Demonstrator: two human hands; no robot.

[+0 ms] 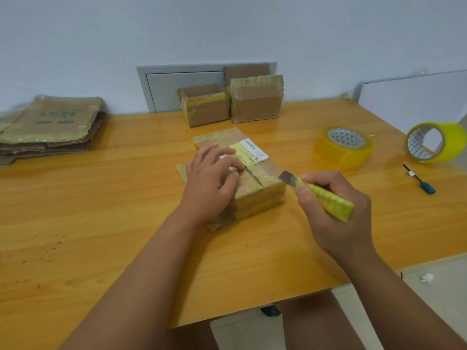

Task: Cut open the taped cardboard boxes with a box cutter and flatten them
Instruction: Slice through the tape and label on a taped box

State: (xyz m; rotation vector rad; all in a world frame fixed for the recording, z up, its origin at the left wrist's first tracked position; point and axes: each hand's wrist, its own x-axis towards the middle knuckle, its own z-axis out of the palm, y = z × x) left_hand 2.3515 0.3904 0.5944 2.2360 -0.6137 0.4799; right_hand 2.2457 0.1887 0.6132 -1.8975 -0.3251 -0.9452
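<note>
Centrally on table (101, 223): taped box (255, 188), top seam slit. Left hand (211, 183) flat on lid, fingers relaxed. Right hand (336, 213) wrapped around yellow box cutter (326, 198); long axis diagonal, blade pointing up-left at box's right edge.

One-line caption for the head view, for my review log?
Left hand steadies a taped box while right hand holds a box cutter at its edge.
</note>
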